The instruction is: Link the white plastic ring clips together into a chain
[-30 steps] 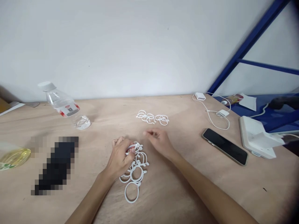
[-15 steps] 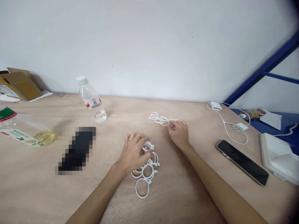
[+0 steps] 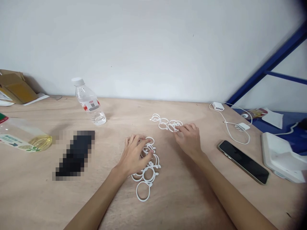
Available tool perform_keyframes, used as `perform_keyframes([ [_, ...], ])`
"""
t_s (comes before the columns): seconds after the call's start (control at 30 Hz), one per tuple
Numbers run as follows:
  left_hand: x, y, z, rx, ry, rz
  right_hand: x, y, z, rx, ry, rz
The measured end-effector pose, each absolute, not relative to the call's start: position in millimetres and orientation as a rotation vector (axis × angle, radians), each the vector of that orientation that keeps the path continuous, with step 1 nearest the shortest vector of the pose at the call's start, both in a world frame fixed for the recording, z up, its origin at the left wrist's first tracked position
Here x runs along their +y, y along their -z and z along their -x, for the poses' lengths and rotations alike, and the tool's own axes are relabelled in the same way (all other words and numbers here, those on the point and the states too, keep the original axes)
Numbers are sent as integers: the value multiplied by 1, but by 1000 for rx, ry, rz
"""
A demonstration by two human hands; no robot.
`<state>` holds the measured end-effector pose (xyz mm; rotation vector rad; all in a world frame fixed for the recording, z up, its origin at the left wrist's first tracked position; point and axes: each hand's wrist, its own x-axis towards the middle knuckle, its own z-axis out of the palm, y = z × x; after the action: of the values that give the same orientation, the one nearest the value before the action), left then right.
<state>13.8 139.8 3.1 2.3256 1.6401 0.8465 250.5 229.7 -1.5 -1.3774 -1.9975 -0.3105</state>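
A heap of white plastic rings [image 3: 146, 169] lies on the plywood table [image 3: 177, 204] right in front of the person, the loops overlapping one another, each with a small clip-like tab on its rim. The left hand [image 3: 135, 155] rests on the far end of this heap, palm down, fingers curled over the topmost rings and the thumb pressed against one of them; it looks like a loose pinch on a ring, though how firmly it grips I cannot tell. The lowest ring [image 3: 143, 191] of the heap lies flat and clear of the hand, nearer the person.

Farther back sits a second, smaller cluster of rings [image 3: 165, 122], spread out in a short row. The right hand [image 3: 189, 139] reaches to its right end, fingertips touching the nearest ring there, fingers bent and close together; nothing is lifted off the table.

Off to the left stands a clear water bottle [image 3: 89, 103] with a white cap and red label, and beyond it, at the table's left edge, a bottle of yellow liquid [image 3: 26, 139] lies on its side. To the right lies a dark phone [image 3: 243, 162], face up, with a white charger and cable [image 3: 227, 119] behind it.
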Motion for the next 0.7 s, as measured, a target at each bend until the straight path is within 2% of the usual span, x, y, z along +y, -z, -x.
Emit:
perform_keyframes([
  [0.1,140,-4,-14,1641,-830,-2317,220,-9,-249,-1828,20,1404],
  [0.27,139,-9,-15,1633,-841,-2268,192,-17,-231,-1640,-1046,1346],
  [0.37,138,-12,-14,1570,-814,-2264,177,-14,-218,-1558,-1428,1161],
  [0.5,138,-15,-15,1533,-795,-2282,170,-6,-206,-1488,-1627,1007],
  [0.7,141,-10,-17,1439,-776,-2338,167,-6,-197,-1367,-1656,982],
])
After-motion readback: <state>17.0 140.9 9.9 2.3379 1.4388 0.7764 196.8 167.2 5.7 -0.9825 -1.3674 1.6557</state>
